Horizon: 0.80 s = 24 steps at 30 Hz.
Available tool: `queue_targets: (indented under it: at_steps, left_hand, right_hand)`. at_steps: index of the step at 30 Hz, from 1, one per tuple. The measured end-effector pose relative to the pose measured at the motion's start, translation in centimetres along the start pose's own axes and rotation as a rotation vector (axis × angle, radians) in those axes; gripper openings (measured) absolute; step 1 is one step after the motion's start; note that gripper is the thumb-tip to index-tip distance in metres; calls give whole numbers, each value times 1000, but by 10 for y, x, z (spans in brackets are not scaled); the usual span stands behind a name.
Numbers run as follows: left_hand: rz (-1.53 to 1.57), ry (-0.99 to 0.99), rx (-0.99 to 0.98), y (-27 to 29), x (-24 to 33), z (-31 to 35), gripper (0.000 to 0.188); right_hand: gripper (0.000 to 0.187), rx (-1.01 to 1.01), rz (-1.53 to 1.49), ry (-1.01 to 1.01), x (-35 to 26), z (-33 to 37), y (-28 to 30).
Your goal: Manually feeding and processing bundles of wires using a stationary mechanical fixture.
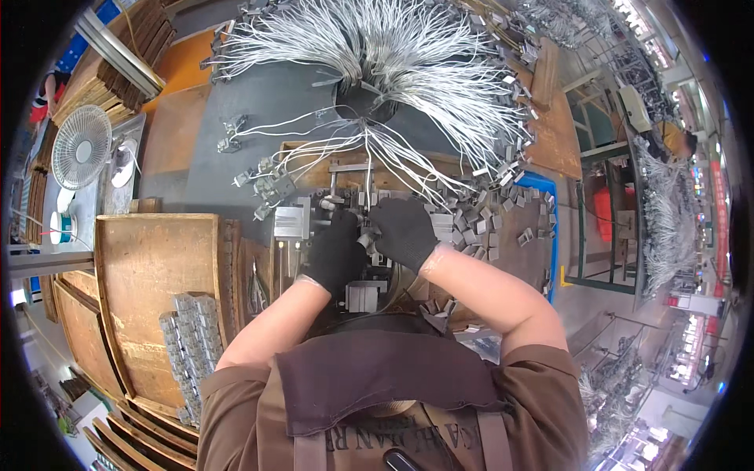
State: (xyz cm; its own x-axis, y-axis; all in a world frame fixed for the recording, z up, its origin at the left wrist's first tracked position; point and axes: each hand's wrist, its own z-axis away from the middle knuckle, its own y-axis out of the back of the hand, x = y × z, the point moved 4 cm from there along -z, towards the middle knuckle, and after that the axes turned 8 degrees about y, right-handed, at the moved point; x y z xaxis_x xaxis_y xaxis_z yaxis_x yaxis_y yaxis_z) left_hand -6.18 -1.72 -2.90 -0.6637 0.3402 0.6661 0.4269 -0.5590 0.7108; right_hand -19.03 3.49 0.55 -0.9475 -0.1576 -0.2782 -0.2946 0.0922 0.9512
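Wire (368,177), thin and white, runs down from the hole (356,104) in the bench (271,102) toward the metal rig (364,297), and its low end goes out of sight between the two hands. The left hand (336,250) and the right hand (404,231) are close together over the rig, both curled in. I cannot tell if either one is clamped on something, as the black gloves (410,222) hide what is under them. To do this bit well, it seems best to hold firm with one hand and make small, slow moves with the other, with the wire straight but not pulled tight. Mind any gap in the metal, as it might pinch. Just right of the right hand lies a heap of small metal caps (475,228), so do not sweep that way. Farther up, a big bunch of white wires (448,86) spreads out and could snag.
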Motion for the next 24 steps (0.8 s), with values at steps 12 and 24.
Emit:
queue_targets:
  at_steps: [12,24]
  left_hand:
    - [309,-16,-56,11,-24,2,45]
    - [457,155,142,155,-84,125,32]
  right_hand:
    - [34,-349,-368,-92,23,6,13]
    - [47,-247,153,-266,191,76,17]
